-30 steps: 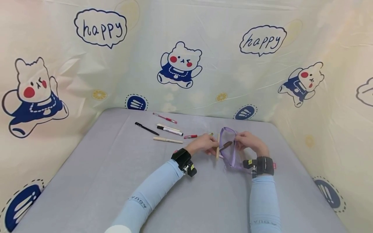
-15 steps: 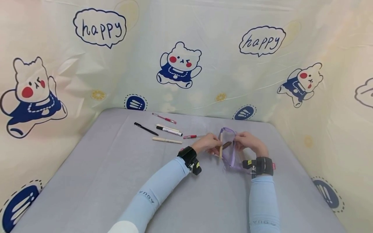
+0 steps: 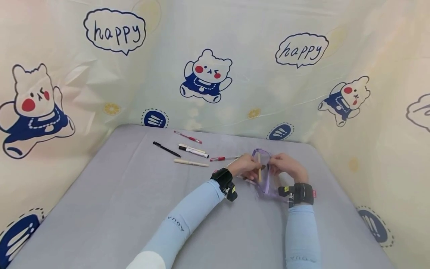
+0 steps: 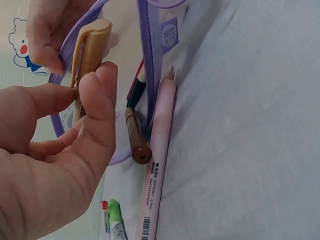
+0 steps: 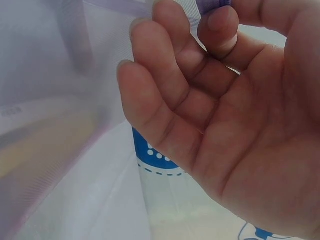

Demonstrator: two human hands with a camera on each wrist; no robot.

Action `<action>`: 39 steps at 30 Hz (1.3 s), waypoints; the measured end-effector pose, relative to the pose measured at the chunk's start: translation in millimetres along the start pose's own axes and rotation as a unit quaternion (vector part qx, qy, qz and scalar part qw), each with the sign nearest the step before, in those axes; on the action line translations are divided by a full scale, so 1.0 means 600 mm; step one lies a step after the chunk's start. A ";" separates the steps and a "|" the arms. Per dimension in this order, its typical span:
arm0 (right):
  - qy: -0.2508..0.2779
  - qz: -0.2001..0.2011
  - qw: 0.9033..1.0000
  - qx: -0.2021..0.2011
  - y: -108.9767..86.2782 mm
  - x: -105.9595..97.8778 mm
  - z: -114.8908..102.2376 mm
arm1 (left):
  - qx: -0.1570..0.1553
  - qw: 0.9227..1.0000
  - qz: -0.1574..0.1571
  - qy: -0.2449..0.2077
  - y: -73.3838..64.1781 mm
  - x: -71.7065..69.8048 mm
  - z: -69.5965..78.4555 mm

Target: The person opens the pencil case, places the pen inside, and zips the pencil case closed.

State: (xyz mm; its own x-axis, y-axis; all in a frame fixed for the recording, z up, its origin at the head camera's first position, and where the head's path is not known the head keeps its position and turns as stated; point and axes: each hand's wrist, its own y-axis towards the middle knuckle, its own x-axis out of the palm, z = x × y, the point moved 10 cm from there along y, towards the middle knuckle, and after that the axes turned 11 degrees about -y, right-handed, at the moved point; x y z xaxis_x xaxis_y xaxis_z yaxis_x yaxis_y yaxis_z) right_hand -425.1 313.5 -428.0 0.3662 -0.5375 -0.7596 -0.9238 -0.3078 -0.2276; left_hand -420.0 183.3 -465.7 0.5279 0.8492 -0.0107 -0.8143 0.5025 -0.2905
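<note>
My left hand pinches a tan capped pen between thumb and fingers, at the mouth of a see-through purple pencil case. The pen's clip and cap end show above the fingertips in the left wrist view. My right hand pinches the case's zipper edge and holds the mouth apart. A brown pen sticks out of the mouth. Beside the case, a pale pink pen lies on the table. Blurred yellowish shapes show through the case wall in the right wrist view.
Left of the case lie a black pen, a black-and-white marker, a red pen, a beige pen and a red-capped pen. A green-ended pen lies nearby. A printed curtain rises behind the table.
My left hand has moved right with the tan pen, which now overlaps the case's mouth. The right hand keeps its hold on the case almost in place.
</note>
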 end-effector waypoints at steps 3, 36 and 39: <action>-0.004 -0.004 1.000 -0.006 -0.001 0.005 -0.001 | 0.002 1.000 0.008 0.009 0.003 0.001 -0.004; -0.002 0.005 1.000 -0.008 -0.002 -0.001 -0.002 | 0.046 0.996 0.038 0.061 -0.011 -0.033 0.030; 0.002 0.007 1.000 -0.009 -0.001 -0.002 -0.001 | 0.049 0.994 0.042 0.091 -0.022 -0.052 0.031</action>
State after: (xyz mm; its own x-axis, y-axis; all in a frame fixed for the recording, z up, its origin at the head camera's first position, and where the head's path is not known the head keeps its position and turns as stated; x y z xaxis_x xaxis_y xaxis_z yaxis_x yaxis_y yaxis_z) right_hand -425.1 313.9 -426.9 0.3537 -0.5451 -0.7601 -0.9267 -0.3145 -0.2057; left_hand -430.1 153.4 -443.8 0.4841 0.8503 -0.2065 -0.8726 0.4515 -0.1862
